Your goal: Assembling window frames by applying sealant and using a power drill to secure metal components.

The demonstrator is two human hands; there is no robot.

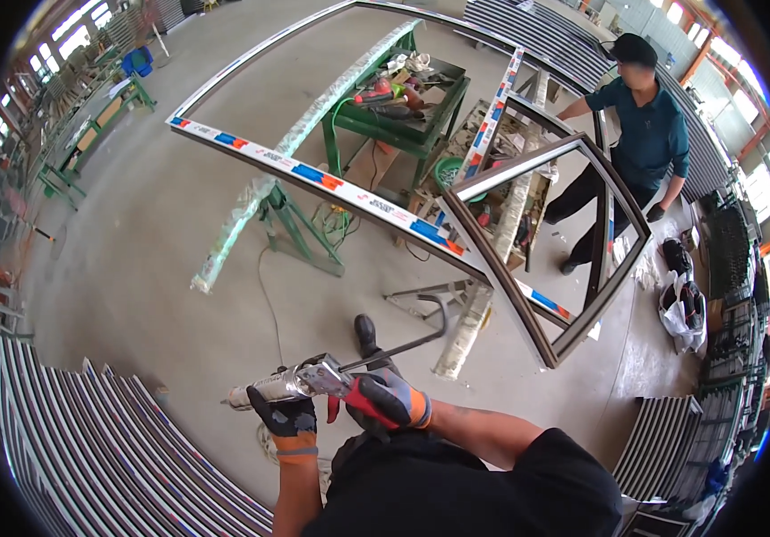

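Note:
A caulking gun [321,375] with a red handle and a silvery barrel lies level across my body, its nozzle to the left. My left hand [286,419], in a black and orange work glove, is closed around the barrel from below. The gloved right hand [392,400] grips the red handle, with some fingers hidden behind it. From the gun's back a bent metal plunger rod [407,345] sticks out to the right and hooks upward. Beyond it rests a large window frame [349,194] with printed protective tape, and a smaller brown sash frame [500,279] leans over its right corner.
Wrapped support beams [233,234] on green trestles [300,234] carry the frame. A green tool table [443,107] stands inside its outline. A co-worker [643,125] stands at the far right, a hand by the frame. Stacked profiles [107,438] lie at the near left; a cable [269,295] trails across the floor.

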